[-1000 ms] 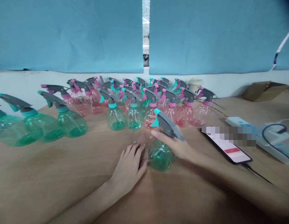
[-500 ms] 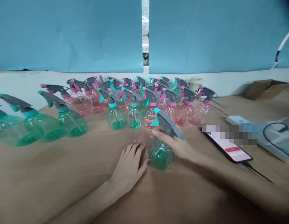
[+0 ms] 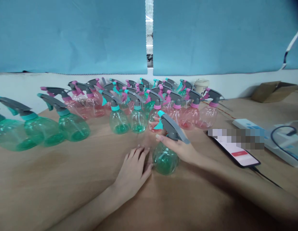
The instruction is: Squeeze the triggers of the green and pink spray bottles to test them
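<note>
The right hand (image 3: pixel 184 150) is grasping the bottle (image 3: pixel 165 162), wrapping around its neck just under the sprayer (image 3: pixel 174 127), thumb on the near side and fingers reaching past the far side. It is probably using the neck because that part is slimmer than the belly. The bottle is standing at the near middle of the table (image 3: pixel 74 186), seemingly upright, with its nozzle pointing far and left. The left hand (image 3: pixel 133 171) is lying released just left of the bottle, palm down and fingers loosely bent, grasping nothing; perhaps it is waiting close by to steady the base. Whether its thumb is touching the bottle, I cannot tell.

The green bottles (image 3: pixel 74 128) on the left and the pink bottles (image 3: pixel 191 117) beyond are standing close together, perhaps to be leaving the near table free for handling.

The bottle's see-through green plastic is bulging into a round, ribbed belly, deepening in colour at the base; a pale tube is showing inside. The sprayer is combining smooth grey plastic with a turquoise nozzle and trigger. The table is showing a dull brown, wood-like surface. On the right, a flat, glossy phone (image 3: pixel 242 157) is lying beside a white strip (image 3: pixel 275 147), and a creased cardboard box (image 3: pixel 268 92) is sitting farther back.
</note>
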Available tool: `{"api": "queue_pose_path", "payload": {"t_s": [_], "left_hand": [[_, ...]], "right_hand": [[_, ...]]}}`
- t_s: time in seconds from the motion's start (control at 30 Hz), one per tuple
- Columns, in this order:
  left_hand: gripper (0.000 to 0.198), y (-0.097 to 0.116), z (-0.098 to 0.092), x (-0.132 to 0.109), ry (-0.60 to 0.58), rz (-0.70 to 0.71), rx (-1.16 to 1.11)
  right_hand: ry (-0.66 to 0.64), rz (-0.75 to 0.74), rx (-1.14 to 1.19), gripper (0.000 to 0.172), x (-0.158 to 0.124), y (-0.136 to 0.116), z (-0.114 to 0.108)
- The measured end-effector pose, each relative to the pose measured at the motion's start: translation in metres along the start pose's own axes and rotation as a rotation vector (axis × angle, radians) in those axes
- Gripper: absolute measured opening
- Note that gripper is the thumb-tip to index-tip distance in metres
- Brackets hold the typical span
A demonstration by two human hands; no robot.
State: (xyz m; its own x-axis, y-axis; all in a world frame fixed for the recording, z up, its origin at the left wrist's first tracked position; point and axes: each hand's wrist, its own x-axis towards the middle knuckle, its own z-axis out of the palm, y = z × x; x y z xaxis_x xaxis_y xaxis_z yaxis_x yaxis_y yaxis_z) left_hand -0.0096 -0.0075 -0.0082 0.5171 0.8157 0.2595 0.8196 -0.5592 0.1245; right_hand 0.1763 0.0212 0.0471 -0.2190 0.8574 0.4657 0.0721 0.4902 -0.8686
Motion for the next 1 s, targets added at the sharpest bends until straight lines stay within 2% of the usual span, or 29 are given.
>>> {"api": "queue_pose_path", "payload": {"t_s": [0.3, 1.0], "left_hand": [[0.040, -0.0003, 0.0005, -0.0003, -0.002, 0.006, 0.008], [0.041, 0.0006, -0.0019, 0.0005, -0.023, 0.000, 0.005]], "right_hand": [[-0.021, 0.023, -0.039, 0.036, 0.0001, 0.0004, -0.0019], [-0.030, 0.064, -0.096, 0.031, -0.0007, 0.0010, -0.0041]]}}
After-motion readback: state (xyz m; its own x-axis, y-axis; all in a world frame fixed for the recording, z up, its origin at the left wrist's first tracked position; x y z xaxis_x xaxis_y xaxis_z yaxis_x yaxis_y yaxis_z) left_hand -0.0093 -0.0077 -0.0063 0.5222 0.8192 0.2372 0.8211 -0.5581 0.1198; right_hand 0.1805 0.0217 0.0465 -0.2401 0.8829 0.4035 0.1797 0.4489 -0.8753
